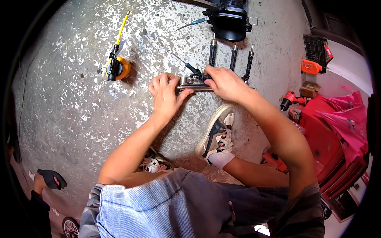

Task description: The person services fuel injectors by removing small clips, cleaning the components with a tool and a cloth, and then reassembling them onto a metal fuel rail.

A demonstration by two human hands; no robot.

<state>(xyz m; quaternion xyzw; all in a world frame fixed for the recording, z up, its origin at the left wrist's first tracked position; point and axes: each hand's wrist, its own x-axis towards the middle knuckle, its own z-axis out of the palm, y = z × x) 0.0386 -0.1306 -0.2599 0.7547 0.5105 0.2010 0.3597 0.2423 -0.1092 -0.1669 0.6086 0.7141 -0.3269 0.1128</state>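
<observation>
A silver metal tube assembly [194,87] lies crosswise just above the floor, with short upright stubs along its far side. My left hand [163,95] is closed around its left end, thumb on the near side. On its right part my right hand [227,82] pinches a small black fitting [207,77] between thumb and fingers; the fingers hide some of it. A dark-handled screwdriver [190,67] lies just beyond the assembly, shaft pointing far left. Several black ribbed rods with metal tips, one of them a black rod [213,53], stand out beyond my right hand.
A yellow spray bottle [124,69] with a long nozzle stands at the left. Farther off lie a blue-handled screwdriver [197,21] and a black housing [228,23]. At the right are a red power drill [291,100], a red cabinet [321,135] and a pink bag [351,115]. Another person's sandalled foot [51,180] shows lower left.
</observation>
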